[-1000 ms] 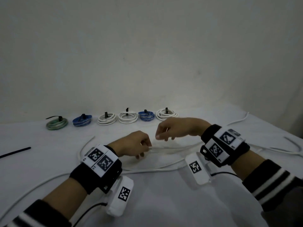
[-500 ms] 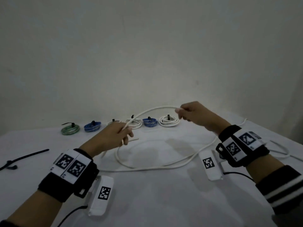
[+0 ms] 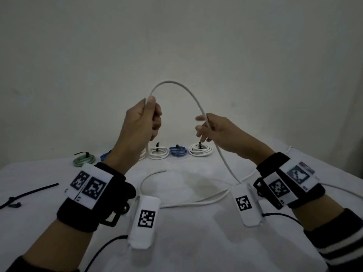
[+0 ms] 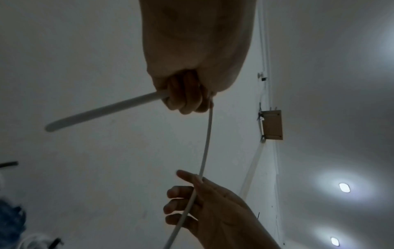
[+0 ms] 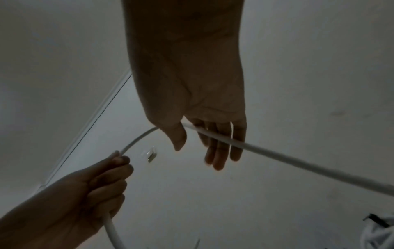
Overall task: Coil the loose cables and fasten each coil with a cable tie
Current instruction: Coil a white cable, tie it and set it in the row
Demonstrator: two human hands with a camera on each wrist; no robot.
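Note:
A loose white cable (image 3: 176, 84) arches in the air between my two raised hands. My left hand (image 3: 149, 118) grips it in a fist, thumb on top; the left wrist view shows those curled fingers (image 4: 183, 99) round the cable (image 4: 205, 143). My right hand (image 3: 204, 130) has nearly straight fingers, and the cable (image 5: 277, 155) runs across the palm between thumb and fingers (image 5: 215, 151). From there the cable drops to the table (image 3: 186, 242) and loops across it (image 3: 196, 203), with a free end (image 3: 161, 170) lying near the middle.
Several tied coils line the back of the table: green (image 3: 84, 160), white (image 3: 158, 153), blue (image 3: 178, 152), white (image 3: 200, 151); my left arm hides part of the row. Black cable ties (image 3: 35, 191) lie at the left edge. More white cable (image 3: 337, 191) trails off right.
Both hands have risen from near the table, lifting the cable into a tall arch. The left hand climbed highest. The right hand's pinch has loosened to straight fingers.

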